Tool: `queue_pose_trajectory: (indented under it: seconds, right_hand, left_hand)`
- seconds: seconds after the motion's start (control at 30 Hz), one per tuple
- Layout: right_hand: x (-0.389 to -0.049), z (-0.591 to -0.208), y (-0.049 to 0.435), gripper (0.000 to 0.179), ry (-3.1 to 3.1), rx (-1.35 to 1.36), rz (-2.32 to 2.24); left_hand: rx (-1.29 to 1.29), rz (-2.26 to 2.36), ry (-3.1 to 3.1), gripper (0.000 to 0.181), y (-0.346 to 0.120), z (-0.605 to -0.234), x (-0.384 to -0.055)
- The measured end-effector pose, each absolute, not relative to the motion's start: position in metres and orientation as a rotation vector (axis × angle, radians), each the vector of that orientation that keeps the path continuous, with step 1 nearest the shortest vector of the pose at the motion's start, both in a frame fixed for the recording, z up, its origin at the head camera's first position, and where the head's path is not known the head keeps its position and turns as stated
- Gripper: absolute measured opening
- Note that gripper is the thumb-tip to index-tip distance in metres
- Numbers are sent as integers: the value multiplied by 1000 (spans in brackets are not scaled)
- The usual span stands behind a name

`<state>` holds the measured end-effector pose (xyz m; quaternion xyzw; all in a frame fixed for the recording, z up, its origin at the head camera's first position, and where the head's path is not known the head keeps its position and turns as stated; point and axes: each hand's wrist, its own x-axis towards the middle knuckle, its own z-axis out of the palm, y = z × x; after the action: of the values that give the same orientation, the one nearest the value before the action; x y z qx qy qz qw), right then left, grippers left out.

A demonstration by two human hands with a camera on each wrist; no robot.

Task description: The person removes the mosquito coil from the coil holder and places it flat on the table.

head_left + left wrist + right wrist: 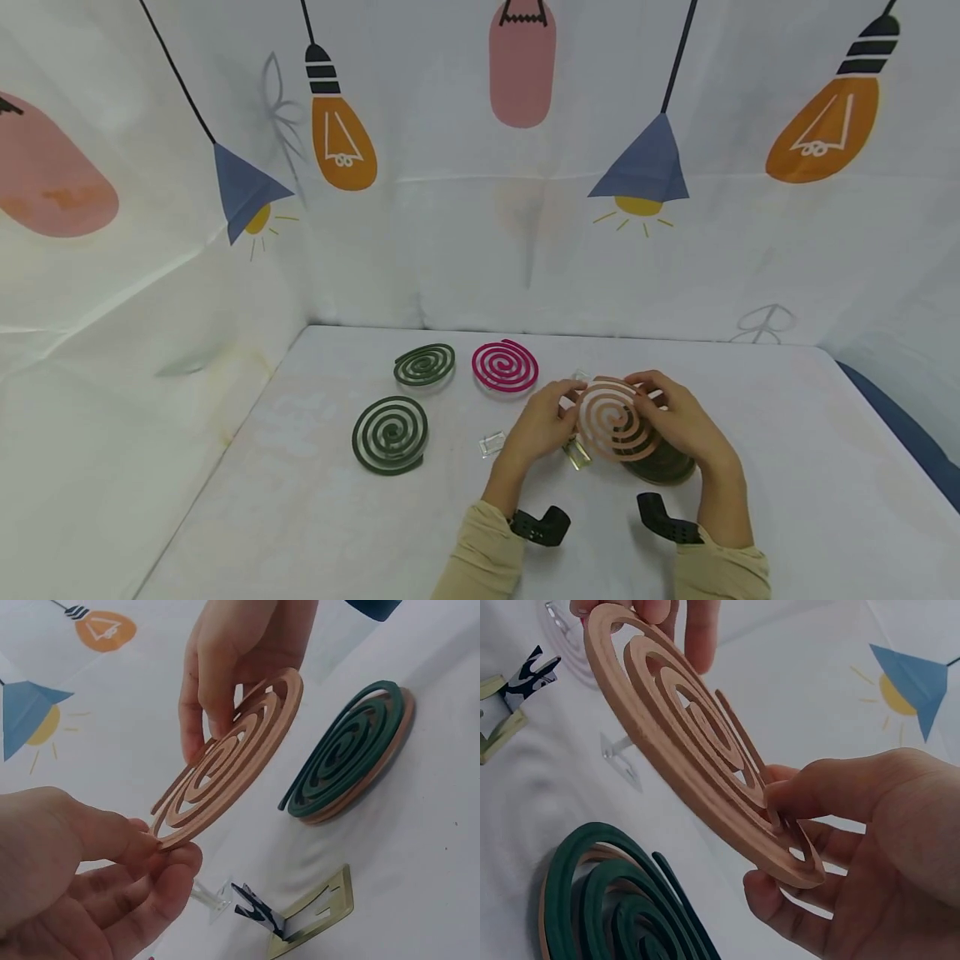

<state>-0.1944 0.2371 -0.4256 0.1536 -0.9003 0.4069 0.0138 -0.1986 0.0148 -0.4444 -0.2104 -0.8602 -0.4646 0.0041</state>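
Both hands hold a tan mosquito coil [664, 771] tilted up off the table. My left hand [542, 423] pinches its outer edge between thumb and fingers, plain in the left wrist view. On the opposite side, the thumb and fingers of my right hand [686, 421] grip the rim and reach over the inner rings. Below the right hand lies a dark green coil [667, 468] stacked on another tan coil [409, 724]. A gold-coloured metal coil stand [577, 454] with a bent-up prong rests on the table beneath the held coil.
Two green coils [390, 436] lie on the left of the white table [300, 500], with a pink coil [505, 367] near the back. A silvery stand [492, 443] sits left of the left hand, another [581, 376] behind. A printed curtain [465, 233] hangs beyond the table.
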Motion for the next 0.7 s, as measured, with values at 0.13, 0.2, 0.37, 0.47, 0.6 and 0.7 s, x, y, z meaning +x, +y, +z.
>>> queue_pose_trajectory:
  seconds: [0.13,0.2,0.37,0.47,0.6,0.7]
  right_hand:
    - [-194,-425,240,30,-2795,462,1261]
    - [-194,-426,241,30,-2793,455,1248]
    - [-194,-426,241,29,-2794,443,1238]
    - [-193,-425,243,29,-2791,434,1247]
    - [-192,-424,245,29,-2786,423,1247]
    - [-192,-425,247,29,-2779,414,1235]
  left_hand:
    - [-594,-1491,-2664,29,17,-445,-198]
    - [-575,-1517,-2654,28,18,-446,-198]
    - [-579,-1520,-2633,27,19,-447,-198]
    - [-601,-1498,-2628,26,20,-447,-198]
    - [-614,-1515,-2636,26,24,-447,-198]
    - [-630,-1526,-2638,27,26,-448,-198]
